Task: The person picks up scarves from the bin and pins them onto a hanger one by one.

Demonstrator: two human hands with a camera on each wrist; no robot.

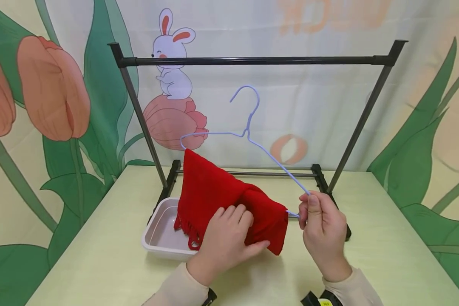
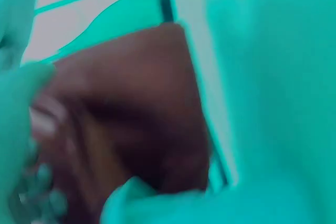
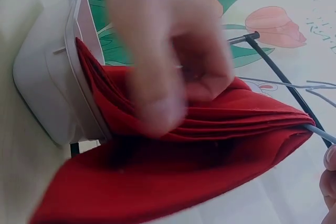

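Observation:
A red fringed scarf (image 1: 210, 187) hangs in folds over the lower bar of a pale-blue wire hanger (image 1: 277, 162). Its layered edges (image 3: 247, 116) show in the right wrist view. My right hand (image 1: 324, 233) pinches the hanger's right corner between thumb and fingers. Against the front of the scarf lies my left hand (image 1: 227, 238), fingers bent loosely and thumb spread to the right; it is blurred in the right wrist view. The off-colour left wrist view shows the scarf (image 2: 152, 77) as a dark brown sheet.
Under the scarf's fringed left end stands a pale plastic basin (image 1: 158, 238). Behind the hanger, a black clothes rack (image 1: 252, 61) spans the table (image 1: 111, 255). A printed curtain (image 1: 321, 102) with tulips and a rabbit backs the scene.

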